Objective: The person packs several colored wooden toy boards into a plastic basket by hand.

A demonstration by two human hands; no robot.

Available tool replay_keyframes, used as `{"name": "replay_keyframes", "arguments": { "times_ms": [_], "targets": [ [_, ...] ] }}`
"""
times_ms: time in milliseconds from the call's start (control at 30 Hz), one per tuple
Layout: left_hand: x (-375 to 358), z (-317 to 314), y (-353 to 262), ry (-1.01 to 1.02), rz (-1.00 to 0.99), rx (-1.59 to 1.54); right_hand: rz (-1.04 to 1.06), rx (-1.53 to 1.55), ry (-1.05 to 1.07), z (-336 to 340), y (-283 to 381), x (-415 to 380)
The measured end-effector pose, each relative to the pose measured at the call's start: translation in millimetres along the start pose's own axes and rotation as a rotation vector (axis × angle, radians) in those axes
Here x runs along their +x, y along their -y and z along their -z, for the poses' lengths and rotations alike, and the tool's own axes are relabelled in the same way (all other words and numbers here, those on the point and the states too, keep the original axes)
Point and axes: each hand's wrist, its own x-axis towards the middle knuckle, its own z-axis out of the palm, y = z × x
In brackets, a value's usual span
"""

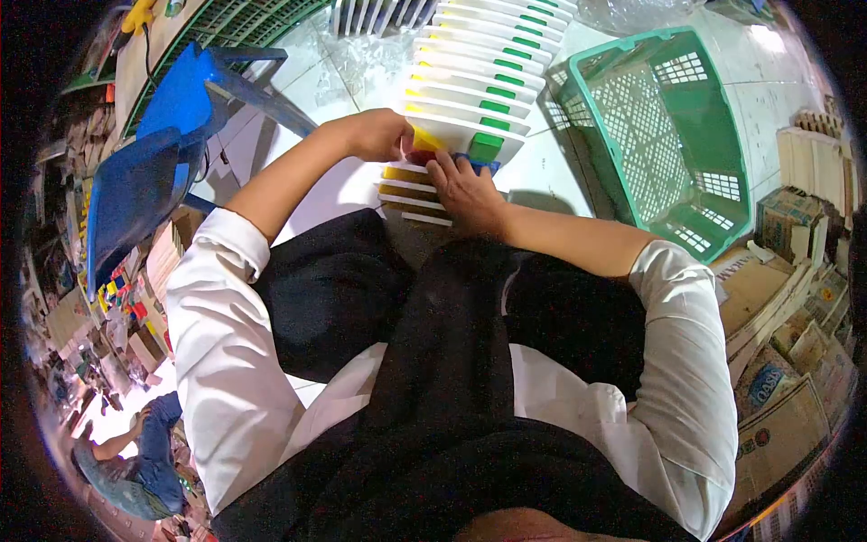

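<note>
A long row of thin white boards [483, 65] stands on edge in front of me, with yellow patches down the left side and green blocks [487, 145] down the right. My left hand [377, 135] is closed at the left edge of the nearest board, beside a yellow piece [424, 138] and a red piece [421, 157]. Bent fingers of my right hand [470, 194] grip the same board's near edge, over a blue piece [488, 166]. Between my hands and my lap lie boards with brown-yellow faces [411, 191]. My fingertips are partly hidden.
A green plastic basket [646, 135] stands on the tiled floor at right. To the left is a blue chair [176, 117]. Flattened cardboard [781, 438] is stacked at lower right. Another person [140, 461] sits at lower left. Clear plastic wrap [348, 77] lies beyond my left hand.
</note>
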Motion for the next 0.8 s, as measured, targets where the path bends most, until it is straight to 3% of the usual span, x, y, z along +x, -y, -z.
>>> {"name": "replay_keyframes", "arguments": {
  "times_ms": [67, 100, 133, 167, 200, 300, 367, 467, 500, 633, 667, 800],
  "targets": [
    [-7, 0, -8, 0.163, 0.088, -0.063, -0.026, 0.072, 0.279, 9, 6, 0],
    [-9, 0, -11, 0.223, 0.134, -0.085, -0.026, 0.071, 0.279, 7, 4, 1],
    [-14, -4, -16, 0.223, 0.133, -0.085, -0.010, 0.164, 0.293, 5, -1, 1],
    [-20, -9, -20, 0.115, 0.003, -0.113, 0.007, 0.254, 0.306, 3, -4, 1],
    [-26, -14, -26, 0.006, -0.128, -0.142, 0.006, 0.251, 0.307, 5, -5, -2],
    [-28, -49, -37, -0.140, -0.050, 0.090, 0.046, 0.263, 0.152, 15, -12, -16],
    [-24, -64, -25, -0.135, -0.058, 0.117, 0.285, 0.297, 0.005, 19, -26, -32],
    [-27, -59, -16, -0.133, -0.080, 0.065, 0.329, 0.203, 0.090, 15, -30, -47],
    [-26, -58, -13, -0.119, -0.062, 0.029, 0.384, 0.059, -0.007, 12, -27, -42],
    [-20, -49, 5, -0.085, -0.112, -0.192, 0.289, -0.214, 0.101, 2, -2, -35],
    [-17, -46, 8, -0.050, -0.158, -0.300, 0.290, -0.212, 0.102, -5, 1, -34],
    [-16, -40, 7, -0.009, -0.143, -0.221, 0.337, -0.078, 0.036, -6, 7, -21]
  ]
}}
